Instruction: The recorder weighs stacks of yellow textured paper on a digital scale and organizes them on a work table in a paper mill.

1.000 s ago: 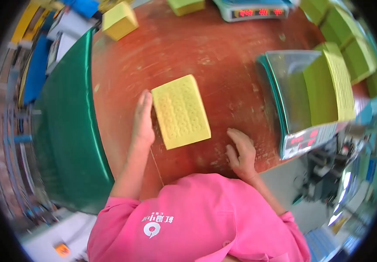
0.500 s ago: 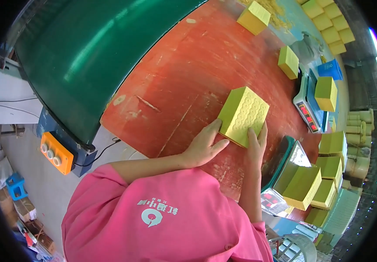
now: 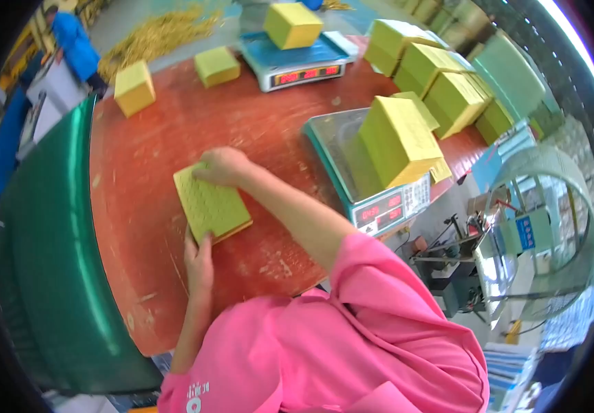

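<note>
Yellow block (image 3: 214,206): it lay on the left part of the red table, top face up and pocked with small dents, its corners turned askew to the table's edges.
Left hand (image 3: 200,268): I saw it at the block's near left corner, thumb and fingers both touching; whether they gripped, I could not tell.
Right hand (image 3: 224,166): it was at the block's far end, fingers bent over the top by the corner; I could not tell whether they pinched anything. Its forearm slanted across the table.
Red table (image 3: 269,141): the top was scuffed, with pale scratches and patches.
Near scale (image 3: 338,134): it stood to the right of the hands, its red display lit, a tall yellow stack (image 3: 401,144) upon it.
Far scale (image 3: 262,55): this one stood at the back, its display also red, with a smaller yellow cube (image 3: 293,26) on the blue pan.
Back left: two separate yellow pieces (image 3: 217,67) sat on the table, apart from each other.
Back right: more yellow stacks (image 3: 441,82) stood close together behind the near scale.
Green surface (image 3: 49,261): glossy, it ran along the table's left side.
Beyond: a person in blue (image 3: 75,48) stood near a loose yellow heap (image 3: 159,38).
</note>
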The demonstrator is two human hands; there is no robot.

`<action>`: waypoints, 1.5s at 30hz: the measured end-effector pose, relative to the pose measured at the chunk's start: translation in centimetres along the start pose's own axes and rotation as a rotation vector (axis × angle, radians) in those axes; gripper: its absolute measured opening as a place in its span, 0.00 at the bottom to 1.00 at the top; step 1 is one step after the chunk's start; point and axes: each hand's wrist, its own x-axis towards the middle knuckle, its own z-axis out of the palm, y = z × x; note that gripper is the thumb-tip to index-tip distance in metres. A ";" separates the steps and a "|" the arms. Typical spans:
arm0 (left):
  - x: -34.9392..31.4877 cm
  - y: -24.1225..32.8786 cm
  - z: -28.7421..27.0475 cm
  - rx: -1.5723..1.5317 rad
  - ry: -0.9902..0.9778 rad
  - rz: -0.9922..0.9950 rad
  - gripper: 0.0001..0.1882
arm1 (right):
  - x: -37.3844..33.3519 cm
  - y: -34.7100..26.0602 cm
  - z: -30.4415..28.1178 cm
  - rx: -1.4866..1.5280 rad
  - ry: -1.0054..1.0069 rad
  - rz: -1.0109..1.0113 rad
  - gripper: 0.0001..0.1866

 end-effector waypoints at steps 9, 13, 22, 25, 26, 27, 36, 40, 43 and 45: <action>-6.2 3.4 -0.8 -0.065 0.103 -0.182 0.24 | -19.9 2.0 -2.7 0.254 -0.110 0.092 0.37; -10.8 3.7 1.8 -0.052 0.091 -0.184 0.28 | -28.1 1.9 -2.0 0.429 -0.119 0.108 0.45; -21.5 1.6 4.1 0.137 0.675 -0.234 0.24 | -23.7 5.6 0.2 0.532 0.218 -0.431 0.33; -24.8 -0.9 8.9 -0.189 0.542 -0.457 0.45 | -24.1 6.1 -0.5 0.592 -0.286 -0.199 0.32; -25.0 -1.6 10.5 -0.313 0.509 -0.511 0.48 | -24.8 6.1 -0.1 0.568 -0.366 -0.135 0.32; -24.9 -1.9 12.2 -0.351 0.477 -0.463 0.46 | -26.3 6.0 -0.5 0.596 -0.361 -0.150 0.31; -24.7 -0.5 14.1 -0.591 0.364 -0.256 0.34 | -34.1 6.0 1.8 0.757 -0.150 -0.117 0.33; -23.4 -2.1 11.6 -0.486 0.323 -0.210 0.30 | -35.5 6.5 2.1 0.824 -0.123 -0.142 0.35; -23.1 -3.0 10.2 -0.398 0.376 -0.258 0.26 | -36.1 8.2 1.5 0.905 -0.155 -0.056 0.40; -23.6 -2.2 11.3 -0.442 0.275 -0.229 0.25 | -36.4 10.4 0.3 0.997 -0.148 0.036 0.43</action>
